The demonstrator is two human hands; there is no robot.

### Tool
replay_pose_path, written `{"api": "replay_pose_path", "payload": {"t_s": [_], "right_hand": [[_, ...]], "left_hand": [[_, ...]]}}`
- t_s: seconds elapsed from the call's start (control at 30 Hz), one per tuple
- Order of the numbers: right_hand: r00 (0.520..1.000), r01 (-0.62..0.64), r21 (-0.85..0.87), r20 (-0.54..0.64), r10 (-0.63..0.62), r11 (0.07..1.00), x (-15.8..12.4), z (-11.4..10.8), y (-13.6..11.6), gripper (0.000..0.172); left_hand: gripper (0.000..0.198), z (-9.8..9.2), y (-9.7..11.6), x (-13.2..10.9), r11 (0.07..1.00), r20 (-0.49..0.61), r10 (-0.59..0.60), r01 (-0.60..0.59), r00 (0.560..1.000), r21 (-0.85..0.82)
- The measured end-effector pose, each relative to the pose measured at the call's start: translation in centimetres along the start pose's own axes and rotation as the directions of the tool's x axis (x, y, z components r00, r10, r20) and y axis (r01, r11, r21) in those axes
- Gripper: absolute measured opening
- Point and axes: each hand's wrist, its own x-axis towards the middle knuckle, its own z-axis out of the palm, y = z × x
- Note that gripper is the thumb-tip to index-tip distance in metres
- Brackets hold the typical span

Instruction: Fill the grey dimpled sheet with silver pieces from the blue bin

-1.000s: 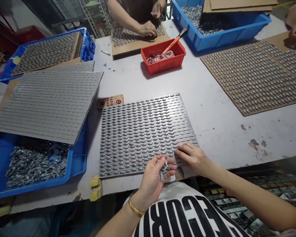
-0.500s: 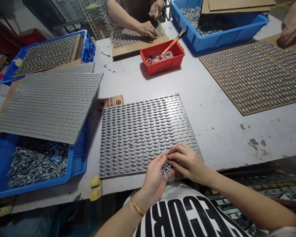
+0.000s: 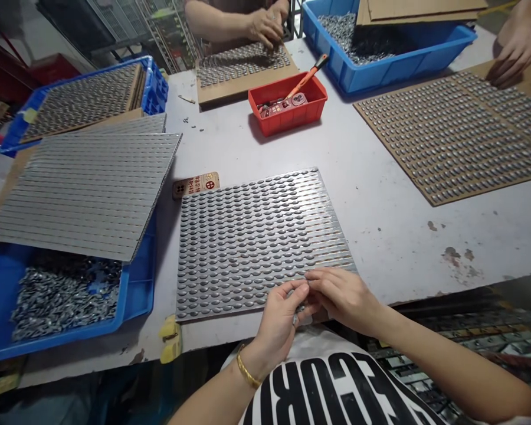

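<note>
A ribbed grey board [image 3: 256, 236] covered with rows of small metal pieces lies in front of me on the table. My left hand [image 3: 279, 321], a gold bangle on its wrist, is curled round a small bunch of metal pieces [image 3: 297, 311] at the board's near right corner. My right hand [image 3: 343, 295] meets it there, its fingertips pinched together at the left hand's fingers. Whether a piece sits in the pinch is hidden.
A blue bin of loose metal pieces [image 3: 62, 295] sits at my left under a ribbed board [image 3: 84, 189]. A red tray [image 3: 287, 103] with tools, another blue bin [image 3: 380, 41] and a filled cardboard sheet [image 3: 455, 136] lie beyond. Other people's hands [image 3: 265, 26] [image 3: 515, 53] work at the far side.
My right hand left the board's corner and came to the left hand, fingertips now pinched together there. My left hand has closed more tightly around the pieces.
</note>
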Motion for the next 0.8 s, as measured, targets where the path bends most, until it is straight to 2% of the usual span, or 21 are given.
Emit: {"api": "replay_pose_path", "payload": {"t_s": [0.17,0.37,0.43,0.57,0.67,0.8], "right_hand": [[0.992,0.024,0.062,0.124,-0.031,0.998,-0.5,-1.6,0.0,0.023],[0.984,0.015,0.068,0.175,-0.027,0.998,-1.0,-2.6,0.1,0.031],[0.991,0.002,0.046,0.133,-0.008,0.999,-1.1,-2.4,0.5,0.029],[1.000,-0.006,-0.088,0.014,0.007,0.996,-1.4,-1.2,1.9,0.023],[0.998,0.040,-0.164,0.046,-0.033,0.986,-1.7,-0.1,2.6,0.022],[0.993,0.065,-0.157,0.104,-0.049,0.986,-2.0,0.4,2.8,0.021]], "left_hand": [[0.024,0.0,0.0,-0.1,0.998,0.027,-0.064,0.063,0.998,0.029],[0.022,0.0,0.1,-0.2,0.981,0.097,-0.187,0.180,0.978,0.073],[0.026,-0.1,0.1,-0.2,0.980,0.093,-0.200,0.197,0.975,0.041],[0.027,-0.9,-0.3,-0.4,0.984,0.014,-0.178,0.179,0.984,-0.024],[0.023,-1.3,-0.5,-0.7,0.986,0.011,-0.165,0.165,0.986,-0.035],[0.023,-1.3,-0.3,-1.2,0.988,-0.010,-0.153,0.152,0.988,-0.041]]}}
